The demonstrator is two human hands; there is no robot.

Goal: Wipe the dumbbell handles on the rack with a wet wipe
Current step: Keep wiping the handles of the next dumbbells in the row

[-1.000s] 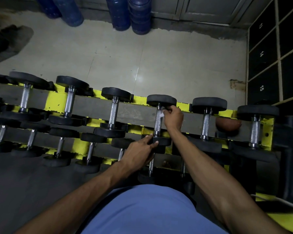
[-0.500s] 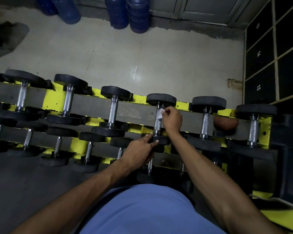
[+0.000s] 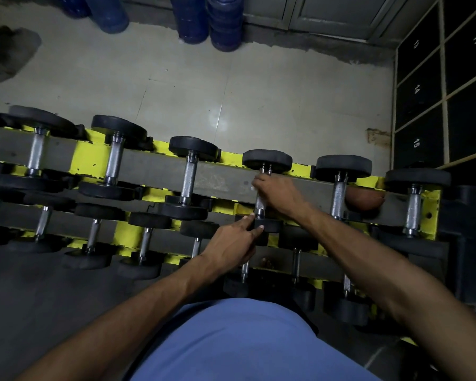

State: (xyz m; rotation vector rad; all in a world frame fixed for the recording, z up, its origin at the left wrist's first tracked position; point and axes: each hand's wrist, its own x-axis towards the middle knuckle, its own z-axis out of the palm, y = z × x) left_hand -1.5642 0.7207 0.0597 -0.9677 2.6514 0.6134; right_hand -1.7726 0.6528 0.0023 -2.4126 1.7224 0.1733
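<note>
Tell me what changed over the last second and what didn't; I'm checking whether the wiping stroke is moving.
The right hand, gripping the dumbbell handle, slid slightly down it toward the person, baring the collar below the far head; the white wipe seen earlier is now hidden under its fingers. The left hand stayed touching the near head, still seated on the rack.

A yellow-and-grey rack [image 3: 91,158] carries tiered rows of black-ended dumbbells [image 3: 189,180] across its rails.
</note>
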